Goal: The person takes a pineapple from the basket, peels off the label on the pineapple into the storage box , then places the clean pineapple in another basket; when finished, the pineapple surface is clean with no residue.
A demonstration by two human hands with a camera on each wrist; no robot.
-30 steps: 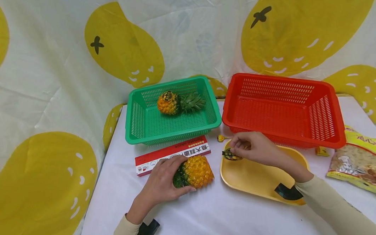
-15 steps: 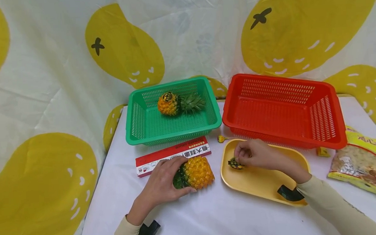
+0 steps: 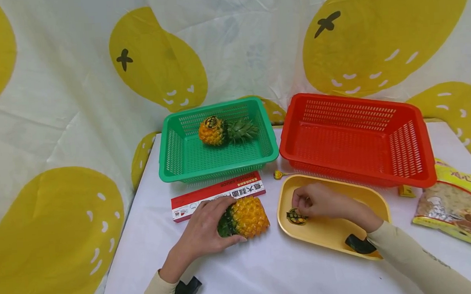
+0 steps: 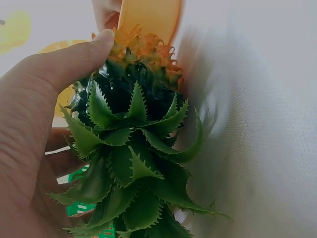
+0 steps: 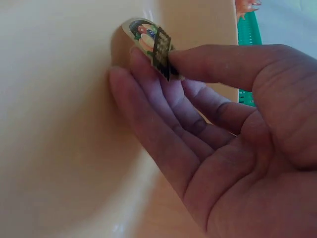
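Note:
My left hand (image 3: 205, 228) grips a pineapple (image 3: 250, 217) lying on its side on the white cloth, thumb and fingers around the top of its orange body. In the left wrist view its spiky green leaves (image 4: 133, 163) point back under the palm. Over the yellow tray (image 3: 336, 235), my right hand (image 3: 322, 202) pinches a round black-and-gold sticker (image 5: 153, 44) between thumb and fingers, close over the tray's left part. The sticker's printed face shows fruit and a dark band. A second pineapple (image 3: 212, 131), bearing a similar sticker, lies in the green basket (image 3: 217, 171).
A red basket (image 3: 361, 176) stands at the back right, beside the green one. The red-and-white tomato sauce box (image 3: 237, 189) lies behind my left hand. A small lollipop (image 3: 278, 175), a yellow packet (image 3: 406, 191) and a large food bag (image 3: 454, 211) lie around the tray.
My right hand has brought the sticker from the tray's back left rim forward and down into the tray. The left hand and its pineapple have stayed in place.

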